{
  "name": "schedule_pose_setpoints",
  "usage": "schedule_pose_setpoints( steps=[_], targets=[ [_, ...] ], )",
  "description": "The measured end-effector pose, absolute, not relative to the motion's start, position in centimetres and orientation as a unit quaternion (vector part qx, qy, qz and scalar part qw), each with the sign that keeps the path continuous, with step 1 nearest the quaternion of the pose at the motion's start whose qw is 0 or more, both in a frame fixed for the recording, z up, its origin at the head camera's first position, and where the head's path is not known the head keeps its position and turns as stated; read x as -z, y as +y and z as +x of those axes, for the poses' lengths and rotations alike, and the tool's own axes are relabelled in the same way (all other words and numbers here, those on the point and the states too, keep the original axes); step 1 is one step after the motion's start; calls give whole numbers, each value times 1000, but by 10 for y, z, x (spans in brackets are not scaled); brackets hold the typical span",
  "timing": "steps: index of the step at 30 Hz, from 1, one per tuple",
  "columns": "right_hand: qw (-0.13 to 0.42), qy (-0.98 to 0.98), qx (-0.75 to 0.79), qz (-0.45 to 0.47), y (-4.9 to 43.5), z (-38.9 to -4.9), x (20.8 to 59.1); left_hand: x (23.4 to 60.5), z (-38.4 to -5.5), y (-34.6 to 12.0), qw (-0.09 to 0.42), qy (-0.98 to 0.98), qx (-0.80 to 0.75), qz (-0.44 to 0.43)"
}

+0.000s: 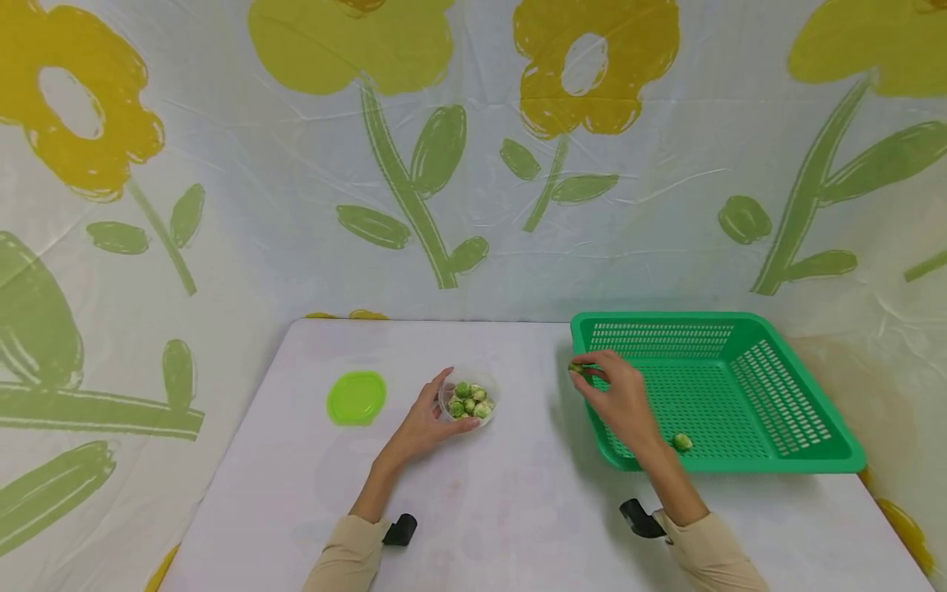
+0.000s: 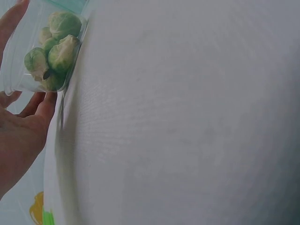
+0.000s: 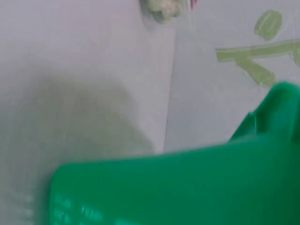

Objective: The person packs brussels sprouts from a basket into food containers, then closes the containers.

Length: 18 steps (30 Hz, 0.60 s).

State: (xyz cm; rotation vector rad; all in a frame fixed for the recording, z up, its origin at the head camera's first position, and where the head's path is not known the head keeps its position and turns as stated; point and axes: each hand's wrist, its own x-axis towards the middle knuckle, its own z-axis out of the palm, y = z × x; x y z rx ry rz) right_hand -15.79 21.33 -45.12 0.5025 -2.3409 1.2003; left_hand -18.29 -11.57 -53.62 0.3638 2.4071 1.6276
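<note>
My left hand (image 1: 420, 426) holds a clear round plastic tub (image 1: 496, 398) on the table, thumb at the near side and fingers round the far left. Inside it lie several Brussels sprouts (image 1: 469, 401), seen through the wall in the left wrist view, Brussels sprouts (image 2: 63, 54). Between thumb and fingertips of my right hand (image 1: 623, 403) is a single Brussels sprout (image 1: 575, 368), just over the left rim of a green plastic basket (image 1: 740, 403). Another Brussels sprout (image 1: 681, 442) sits in the basket near its front wall, beside my right wrist.
A bright green lid (image 1: 357, 398) lies flat on the white table (image 1: 510, 510), left of the tub. The basket's raised walls stand at the table's right side. A flower-printed sheet (image 1: 488, 247) hangs behind and at the sides.
</note>
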Motion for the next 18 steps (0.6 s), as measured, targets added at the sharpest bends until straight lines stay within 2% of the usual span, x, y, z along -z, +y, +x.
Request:
schedule_pose_setpoints(
  steps=[18],
  targets=[
    [202, -840, -455, 215, 163, -168, 455, 534, -182, -114, 114, 811, -563, 113]
  ],
)
